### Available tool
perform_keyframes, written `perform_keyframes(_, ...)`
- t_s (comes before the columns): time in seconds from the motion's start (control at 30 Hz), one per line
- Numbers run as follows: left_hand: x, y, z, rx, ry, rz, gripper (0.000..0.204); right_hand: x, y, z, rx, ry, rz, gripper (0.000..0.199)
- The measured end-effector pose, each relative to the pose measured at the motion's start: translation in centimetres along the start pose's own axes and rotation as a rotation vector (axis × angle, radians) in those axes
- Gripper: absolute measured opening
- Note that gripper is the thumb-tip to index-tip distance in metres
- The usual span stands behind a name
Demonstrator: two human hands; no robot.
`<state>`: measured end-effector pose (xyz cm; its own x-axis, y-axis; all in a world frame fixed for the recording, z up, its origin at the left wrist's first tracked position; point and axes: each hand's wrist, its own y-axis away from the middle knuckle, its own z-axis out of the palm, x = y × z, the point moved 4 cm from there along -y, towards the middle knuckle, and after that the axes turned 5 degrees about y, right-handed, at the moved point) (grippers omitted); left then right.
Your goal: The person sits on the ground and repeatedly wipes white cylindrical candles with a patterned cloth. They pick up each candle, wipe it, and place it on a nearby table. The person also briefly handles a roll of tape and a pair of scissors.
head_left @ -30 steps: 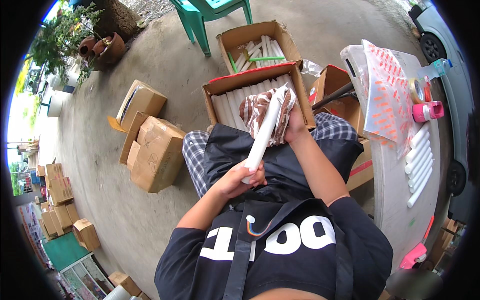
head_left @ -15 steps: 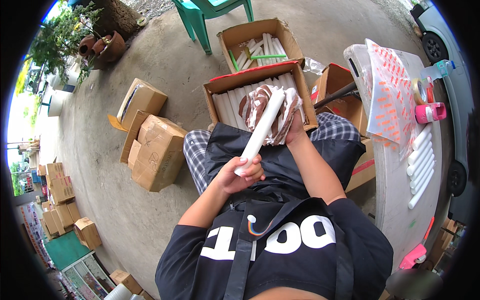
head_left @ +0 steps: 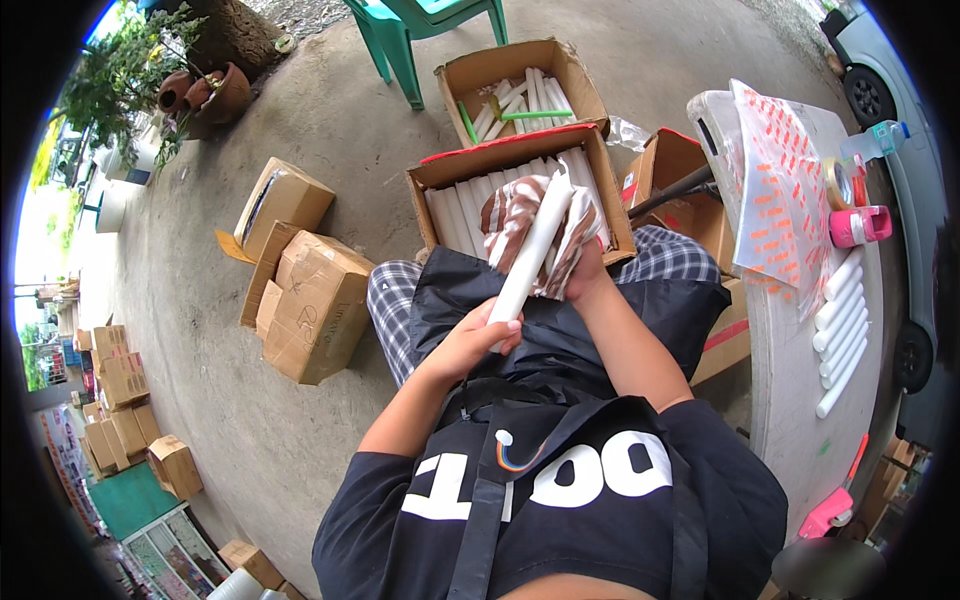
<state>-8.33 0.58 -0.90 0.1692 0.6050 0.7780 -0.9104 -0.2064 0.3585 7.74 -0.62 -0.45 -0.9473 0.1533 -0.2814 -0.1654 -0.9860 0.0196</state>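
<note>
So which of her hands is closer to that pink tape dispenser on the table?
The right hand. It grips the brown-and-white cloth around the white tube, nearer the pink dispenser. The left hand holds the tube's lower end, farther away.

**Layout**

Open box (head_left: 520,190) w/ tubes sits in front of lap; second box (head_left: 520,80) behind it, chair (head_left: 420,30) beyond. Sealed cartons (head_left: 300,280) on floor to left. Desk (head_left: 790,400) on right, loose tubes (head_left: 838,330) on it.

Long white candle (head_left: 528,255) tilted over the lap, upper part wrapped in a brown-and-white striped rag (head_left: 520,215).
</note>
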Motion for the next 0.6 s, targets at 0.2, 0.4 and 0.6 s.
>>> perform_keyframes(0.2,2.5,0.0,-0.1,0.570,-0.683,0.736,0.050,3.7,1.4,-3.7,0.244,-0.013,0.017,0.040)
perform_keyframes(0.4,3.8,-1.9,0.0,0.690,-0.898,1.078,0.055,9.1,4.4,-1.5,0.491,0.291,0.088,0.030)
perform_keyframes(0.6,9.2,-1.7,-2.3,0.855,-1.296,1.120,0.049,4.8,4.5,-3.4,0.370,0.718,0.125,0.020)
